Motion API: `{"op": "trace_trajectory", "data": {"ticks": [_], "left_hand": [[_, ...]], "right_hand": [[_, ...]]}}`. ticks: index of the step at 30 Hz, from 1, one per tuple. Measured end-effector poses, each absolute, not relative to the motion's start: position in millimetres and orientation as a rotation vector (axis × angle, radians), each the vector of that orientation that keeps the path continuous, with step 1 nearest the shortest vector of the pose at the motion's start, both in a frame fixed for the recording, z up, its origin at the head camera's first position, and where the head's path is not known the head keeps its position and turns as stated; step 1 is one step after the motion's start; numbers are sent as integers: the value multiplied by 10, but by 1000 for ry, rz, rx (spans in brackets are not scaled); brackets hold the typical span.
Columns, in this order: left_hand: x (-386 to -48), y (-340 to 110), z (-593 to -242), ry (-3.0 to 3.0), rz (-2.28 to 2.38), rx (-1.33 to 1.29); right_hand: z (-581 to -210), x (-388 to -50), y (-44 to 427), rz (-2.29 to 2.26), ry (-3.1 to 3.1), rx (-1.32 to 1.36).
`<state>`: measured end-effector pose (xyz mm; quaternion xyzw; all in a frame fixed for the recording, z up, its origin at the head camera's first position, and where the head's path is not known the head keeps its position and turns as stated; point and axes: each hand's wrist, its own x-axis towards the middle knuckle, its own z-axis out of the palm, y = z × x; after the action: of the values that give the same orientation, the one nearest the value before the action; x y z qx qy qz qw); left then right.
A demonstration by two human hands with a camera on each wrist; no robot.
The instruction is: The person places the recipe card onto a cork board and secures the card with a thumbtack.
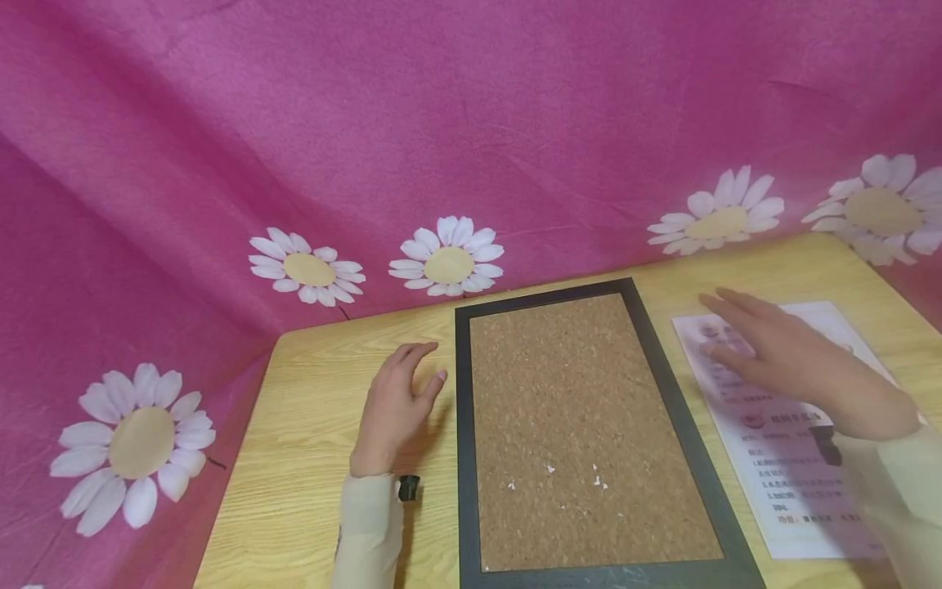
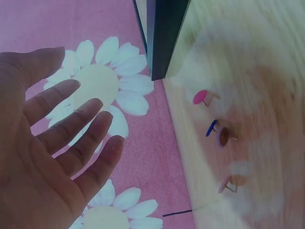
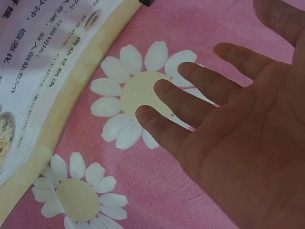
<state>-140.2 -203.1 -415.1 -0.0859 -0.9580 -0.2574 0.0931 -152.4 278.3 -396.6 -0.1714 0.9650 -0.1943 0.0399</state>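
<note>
A cork board (image 1: pixel 574 393) in a black frame (image 1: pixel 465 458) lies on the wooden table, small white bits scattered on its lower half. To its left my left hand (image 1: pixel 390 405) is held with relaxed fingers, holding nothing. Several thumbtacks, one with a pink head (image 2: pixel 200 97) and one blue (image 2: pixel 211 128), lie on the tabletop near that hand in the left wrist view; I cannot make them out in the head view. My right hand (image 1: pixel 802 356) hovers, fingers extended and palm bare, over a printed sheet (image 1: pixel 791 491) right of the board.
The wooden table (image 1: pixel 294 458) ends at the back and left against a pink cloth (image 1: pixel 471 106) printed with white daisies. A black strap piece (image 1: pixel 409 488) sits at my left wrist. Printed text and food pictures cover the sheet.
</note>
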Motion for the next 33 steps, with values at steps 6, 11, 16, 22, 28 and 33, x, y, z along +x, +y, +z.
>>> {"op": "trace_trajectory", "data": {"ticks": [6, 11, 16, 22, 28, 33], "left_hand": [[-1407, -2065, -4136, -2855, -772, -250], [-1407, -2088, -4125, -2878, -805, -218], [-1402, -2122, -4134, -2884, -824, -206], [-1395, -2150, -4150, -2885, -818, -201], [-1390, -2167, -4160, -2894, -829, -184], [-1396, -2181, -4163, -2887, -832, -184]], "right_hand": [[-3952, -1542, 2825, -580, 2933, -482], [-3939, -1553, 2877, -598, 2899, -421], [-3943, -1550, 2933, -632, 2885, -401], [-3940, -1562, 2990, -658, 2885, -409], [-3922, -1572, 3054, -632, 2861, -320], [-3912, -1581, 3088, -604, 2858, -272]]}}
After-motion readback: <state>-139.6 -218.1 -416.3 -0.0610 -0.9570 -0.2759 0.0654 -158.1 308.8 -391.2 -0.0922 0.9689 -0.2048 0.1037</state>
